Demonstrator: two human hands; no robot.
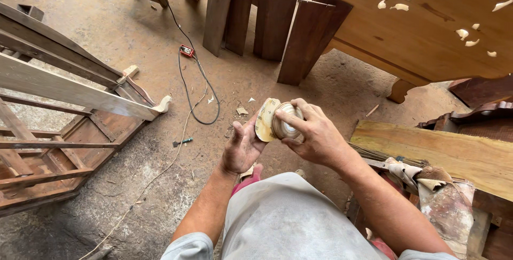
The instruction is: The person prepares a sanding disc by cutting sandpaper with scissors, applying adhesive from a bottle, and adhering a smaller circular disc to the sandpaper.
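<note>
Between the knees, above the dusty floor [133,196]: both hands raised, working one small object.
Right hand [315,137]: closed around a round turned wooden piece [286,123], fingers curled over its front rim, thumb beneath.
Left hand [241,146]: fingers closed on a curled sheet of sandpaper [265,118], pressed against the left side of the wooden piece.
Wooden piece: held in the air, chest-forward, ringed face toward the camera; pale, grooved in concentric steps.
Progress, as judged: sanding apparently under way; surface already light and smooth-looking on the visible face, far side hidden, so extent left cannot be told.
Left of the hands: slatted wooden frame [59,126] lying on the floor, unfinished.
Floor, centre: black cable [200,94] looping to a small red device [186,51]; a small tool with a green handle [183,142]; scattered chips.
Upper right: carved panel [422,25] with pierced cut-outs, dark boards [278,19] leaning beside it.
Right: thick plank [454,153] with crumpled rags [422,177] at its near end.
Foreground: grey garment [283,222] over the lap.
</note>
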